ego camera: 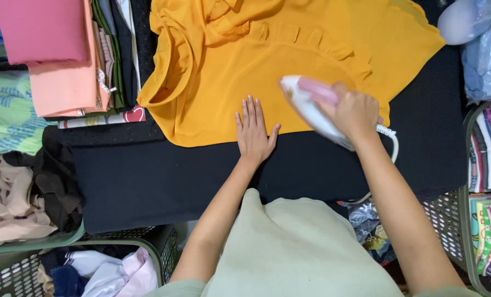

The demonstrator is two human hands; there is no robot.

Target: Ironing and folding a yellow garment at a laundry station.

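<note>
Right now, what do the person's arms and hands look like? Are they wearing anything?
Both arms are bare from the short sleeves down. The left hand and right hand wear no gloves, rings, watch or bracelets that show. The top is pale sage green, loose, with short sleeves.

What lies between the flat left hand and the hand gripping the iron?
Only smooth yellow-orange fabric garment; nothing else sits between the left hand and right hand holding the pink-and-white iron, per the head view.

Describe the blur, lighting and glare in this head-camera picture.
Head view: the iron and right hand are motion-blurred; the left hand and yellow-orange garment are sharp; light is even and soft, with no glare and only faint shadows.
</note>
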